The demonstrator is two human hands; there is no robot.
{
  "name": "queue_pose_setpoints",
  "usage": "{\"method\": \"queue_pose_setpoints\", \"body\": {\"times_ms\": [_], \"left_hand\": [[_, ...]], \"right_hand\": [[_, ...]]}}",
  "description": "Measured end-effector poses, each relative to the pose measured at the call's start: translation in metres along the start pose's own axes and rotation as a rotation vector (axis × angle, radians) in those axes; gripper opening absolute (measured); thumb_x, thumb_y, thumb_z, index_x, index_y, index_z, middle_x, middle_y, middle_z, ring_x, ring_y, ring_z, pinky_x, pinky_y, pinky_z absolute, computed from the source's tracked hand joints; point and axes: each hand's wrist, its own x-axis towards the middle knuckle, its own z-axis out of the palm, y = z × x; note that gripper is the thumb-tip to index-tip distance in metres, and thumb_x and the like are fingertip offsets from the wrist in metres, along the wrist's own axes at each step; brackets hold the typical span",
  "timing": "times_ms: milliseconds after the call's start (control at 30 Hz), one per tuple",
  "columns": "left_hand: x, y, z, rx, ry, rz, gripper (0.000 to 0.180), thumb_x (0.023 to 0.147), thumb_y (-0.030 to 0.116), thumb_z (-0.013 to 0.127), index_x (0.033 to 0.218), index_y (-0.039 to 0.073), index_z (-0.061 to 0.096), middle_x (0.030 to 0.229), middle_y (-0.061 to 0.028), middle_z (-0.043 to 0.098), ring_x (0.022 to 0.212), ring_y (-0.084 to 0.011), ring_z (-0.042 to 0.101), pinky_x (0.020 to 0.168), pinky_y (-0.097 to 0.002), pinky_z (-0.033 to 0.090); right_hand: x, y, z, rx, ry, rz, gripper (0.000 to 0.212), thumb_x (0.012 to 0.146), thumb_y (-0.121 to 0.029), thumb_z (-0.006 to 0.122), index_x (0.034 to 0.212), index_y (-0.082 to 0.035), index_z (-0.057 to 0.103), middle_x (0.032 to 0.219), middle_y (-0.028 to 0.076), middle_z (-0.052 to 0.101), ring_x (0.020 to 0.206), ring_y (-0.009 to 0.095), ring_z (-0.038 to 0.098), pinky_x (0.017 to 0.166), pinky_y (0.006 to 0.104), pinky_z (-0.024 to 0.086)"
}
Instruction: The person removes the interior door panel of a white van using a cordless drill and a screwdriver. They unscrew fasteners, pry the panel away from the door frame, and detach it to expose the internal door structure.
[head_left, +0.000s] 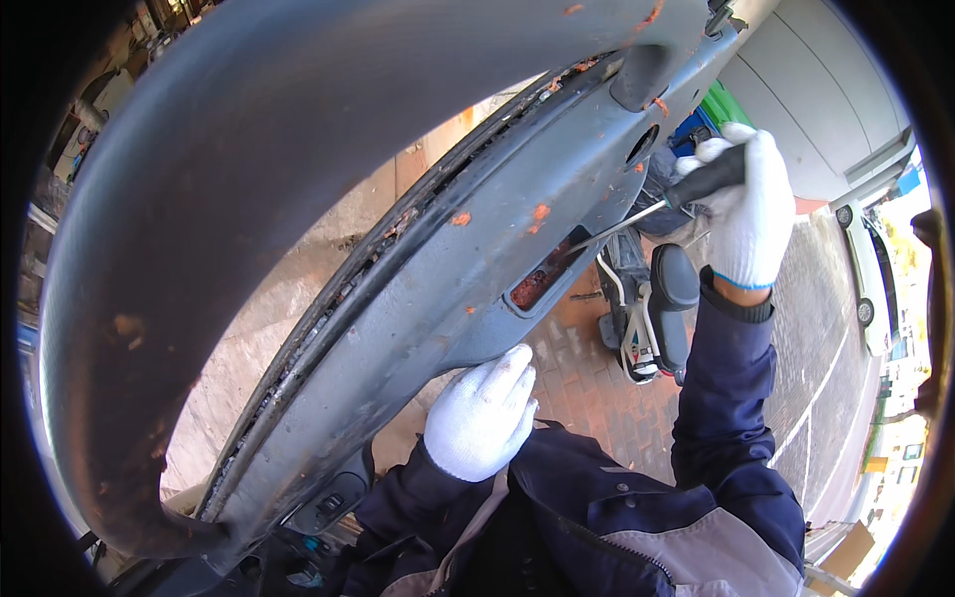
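A grey car door panel (413,308) slants across the view, with bits of orange-brown debris on its face. My right hand (753,219), in a white knit glove, is closed round the black handle of a screwdriver (714,177). Its thin metal shaft points down and left, and the tip reaches into a recess (537,284) in the panel, where reddish-brown dirt shows. The tip itself is hard to make out. My left hand (482,416), gloved too, grips the panel's armrest edge just below the recess, its fingers pressed together.
The dark door window frame (149,239) arches over the upper left. Beyond the door, a scooter (652,313) stands on brick paving. A green-lidded bin (721,107) is by a grey wall panel, and a white car (868,279) is parked at far right.
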Motion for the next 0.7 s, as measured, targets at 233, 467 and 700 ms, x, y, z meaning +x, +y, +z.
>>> {"method": "queue_pose_setpoints", "body": {"times_ms": [233, 467, 700], "left_hand": [[0.0, -0.001, 0.003, -0.004, 0.016, 0.016, 0.038, 0.084, 0.008, 0.079, 0.117, -0.01, 0.073, 0.134, -0.0297, 0.069, 0.112, -0.0467, 0.072, 0.098, -0.0526, 0.059], [0.001, 0.002, 0.003, -0.032, 0.035, -0.021, 0.041, 0.083, 0.008, 0.08, 0.12, -0.008, 0.072, 0.135, -0.0299, 0.069, 0.11, -0.0477, 0.072, 0.097, -0.053, 0.059], [0.002, 0.013, -0.003, -0.046, 0.027, -0.075, 0.043, 0.087, 0.011, 0.079, 0.126, -0.005, 0.072, 0.144, -0.0282, 0.067, 0.122, -0.0471, 0.068, 0.106, -0.0514, 0.056]], "right_hand": [[-0.08, -0.054, 0.009, 0.118, -0.236, -0.436, 0.077, 0.114, -0.068, 0.054, 0.154, -0.002, 0.055, 0.11, 0.015, 0.071, 0.089, 0.033, 0.075, 0.075, 0.0499, 0.067], [-0.125, -0.079, 0.027, -0.105, -0.544, -0.607, 0.083, 0.104, -0.067, 0.071, 0.162, -0.01, 0.054, 0.096, 0.009, 0.067, 0.077, 0.029, 0.073, 0.068, 0.047, 0.066], [-0.172, -0.064, 0.039, 0.152, -0.614, -0.613, 0.053, 0.109, -0.048, 0.075, 0.141, -0.008, 0.064, 0.099, 0.012, 0.073, 0.083, 0.03, 0.078, 0.069, 0.0487, 0.07]]}}
